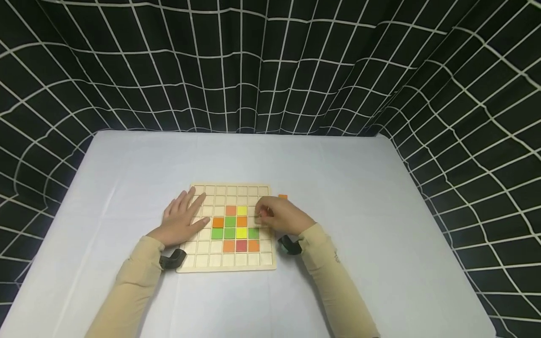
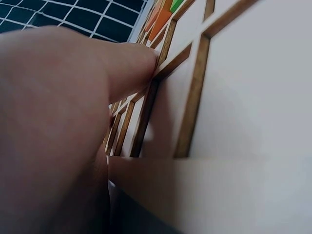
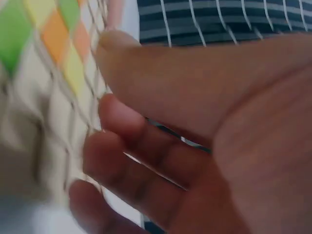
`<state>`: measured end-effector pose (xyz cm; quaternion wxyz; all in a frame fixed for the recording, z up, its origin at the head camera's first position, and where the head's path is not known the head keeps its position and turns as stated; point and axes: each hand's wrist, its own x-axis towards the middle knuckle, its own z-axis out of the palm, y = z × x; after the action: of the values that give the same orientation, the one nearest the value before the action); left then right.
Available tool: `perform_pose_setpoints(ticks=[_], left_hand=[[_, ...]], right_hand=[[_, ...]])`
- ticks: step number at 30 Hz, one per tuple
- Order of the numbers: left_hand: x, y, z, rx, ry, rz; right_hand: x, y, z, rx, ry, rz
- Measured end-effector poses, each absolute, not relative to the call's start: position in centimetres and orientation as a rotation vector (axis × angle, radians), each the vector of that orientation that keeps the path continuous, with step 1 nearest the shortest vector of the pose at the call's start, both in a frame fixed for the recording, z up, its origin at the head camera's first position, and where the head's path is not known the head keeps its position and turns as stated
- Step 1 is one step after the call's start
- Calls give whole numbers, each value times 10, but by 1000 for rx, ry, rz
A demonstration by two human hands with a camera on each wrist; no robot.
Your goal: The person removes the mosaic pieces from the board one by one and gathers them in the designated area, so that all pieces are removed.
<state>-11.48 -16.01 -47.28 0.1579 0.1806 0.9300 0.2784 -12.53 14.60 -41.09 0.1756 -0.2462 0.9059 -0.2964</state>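
Pale wooden grid board (image 1: 209,260): flat on the white counter (image 1: 338,178).
Left hand (image 1: 178,223): fingers spread on its left side.
Right hand (image 1: 289,217): fingers bent over its right side; cannot tell whether they pinch anything.
Square coloured tiles (image 1: 230,233): in its middle cells.

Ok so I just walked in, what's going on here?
Someone's left hand rests spread on the left side of a wooden grid board. Their right hand is over its right side, pinching what looks like a small red piece. Orange, green, yellow and red tiles fill some of the squares; many others are bare. One loose orange tile lies on the white table, off the board.
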Motion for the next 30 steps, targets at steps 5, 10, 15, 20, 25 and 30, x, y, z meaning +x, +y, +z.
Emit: perform_pose_setpoints(ticks=[5, 10, 15, 20, 25, 30], left_hand=[[-116, -158, -471, 520, 2654, 786], [-116, -158, -468, 528, 2639, 800], [-114, -161, -474, 528, 2625, 835], [-116, -167, -487, 518, 2637, 833], [-117, -169, -491, 529, 2661, 856], [-119, -166, -492, 549, 2675, 844]], right_hand=[[-116, 130, -416, -770, 2455, -692], [-111, 123, -420, -724, 2516, -571], [-107, 119, -422, -686, 2531, -556], [-108, 117, -422, -688, 2534, -516], [-108, 114, -421, -679, 2541, -502], [-104, 114, -418, -604, 2535, -475]])
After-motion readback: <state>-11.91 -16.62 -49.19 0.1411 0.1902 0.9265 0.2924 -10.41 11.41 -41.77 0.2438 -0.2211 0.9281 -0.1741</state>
